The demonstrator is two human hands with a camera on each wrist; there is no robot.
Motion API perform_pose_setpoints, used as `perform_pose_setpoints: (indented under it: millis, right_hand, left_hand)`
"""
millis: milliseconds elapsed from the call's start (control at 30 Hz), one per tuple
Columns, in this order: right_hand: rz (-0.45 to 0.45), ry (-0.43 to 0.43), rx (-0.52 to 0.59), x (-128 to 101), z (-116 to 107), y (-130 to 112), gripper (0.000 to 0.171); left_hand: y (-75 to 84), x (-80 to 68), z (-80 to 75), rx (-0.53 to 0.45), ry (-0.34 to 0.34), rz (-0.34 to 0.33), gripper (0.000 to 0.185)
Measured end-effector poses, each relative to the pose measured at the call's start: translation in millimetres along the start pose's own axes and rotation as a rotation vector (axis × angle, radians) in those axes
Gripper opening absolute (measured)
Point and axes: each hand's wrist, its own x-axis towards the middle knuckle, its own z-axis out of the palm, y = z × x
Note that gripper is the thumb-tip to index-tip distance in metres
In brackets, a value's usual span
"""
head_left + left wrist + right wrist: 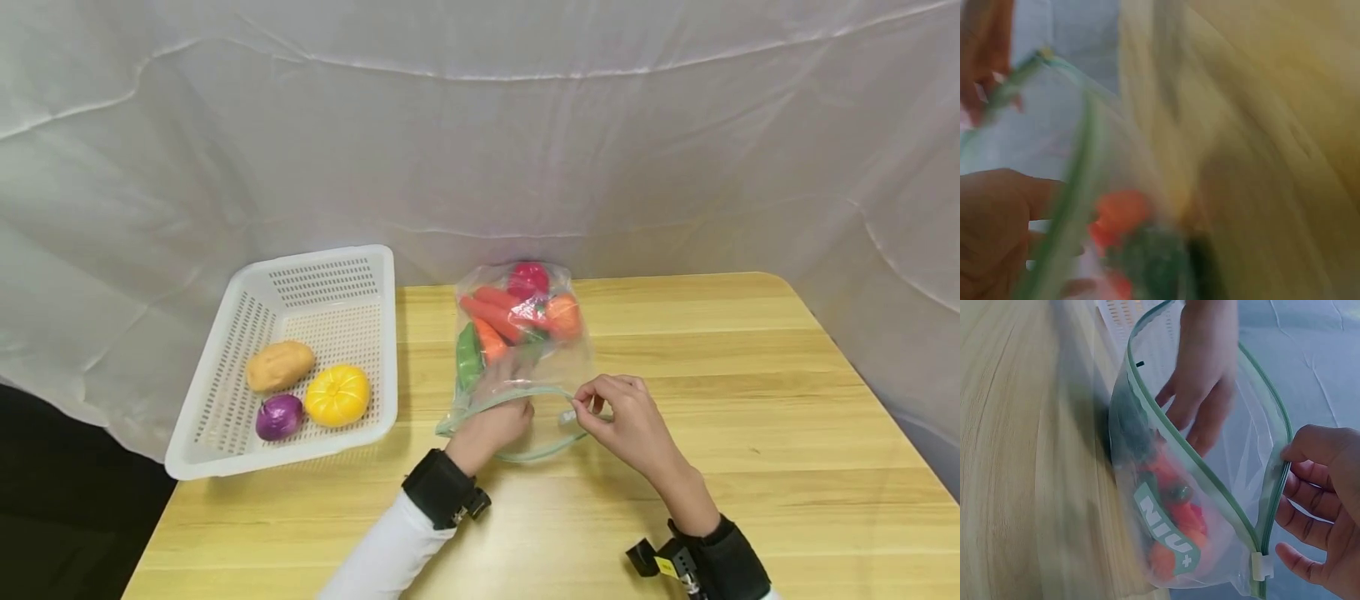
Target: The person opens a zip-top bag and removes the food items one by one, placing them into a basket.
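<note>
A clear zip bag with a green rim lies on the table, its mouth toward me. Inside show carrots, a green pepper-like vegetable, a red round one and an orange round one. My left hand reaches through the mouth into the bag; in the right wrist view its loosely extended fingers point down over the vegetables, with nothing seen in them. Thumb and fingers of my right hand pinch the bag's right rim, close to the white slider.
A white perforated basket stands on the left of the wooden table. In it lie a potato, a purple onion and a yellow pumpkin. A pale curtain hangs behind the table's far edge.
</note>
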Motion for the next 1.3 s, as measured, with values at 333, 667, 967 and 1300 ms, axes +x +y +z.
perform_pose_setpoints:
  millis: [333,667,967,1300]
  right_hand:
    - [0.003,-0.015,-0.001,1,-1,-2,0.012]
    - [-0.001,-0.01,0.006,0,-2,0,0.012]
    - [0.002,-0.009,0.01,0,-2,0,0.012]
    - [0.008,-0.009,0.01,-1,-2,1,0.012]
  left_hand:
    - [-7.9,12.1,9.1,-0.01,-0.154,-0.163,0.072]
    - [-2.7,8.9,9.1,-0.076,-0.091,-0.16,0.072]
    - [1.0,0.7,15.5,-0.149,-0.154,-0.172,0.091]
    - [7.1,-16.6,10.5,-0.229,-0.252,-0.103,0.022]
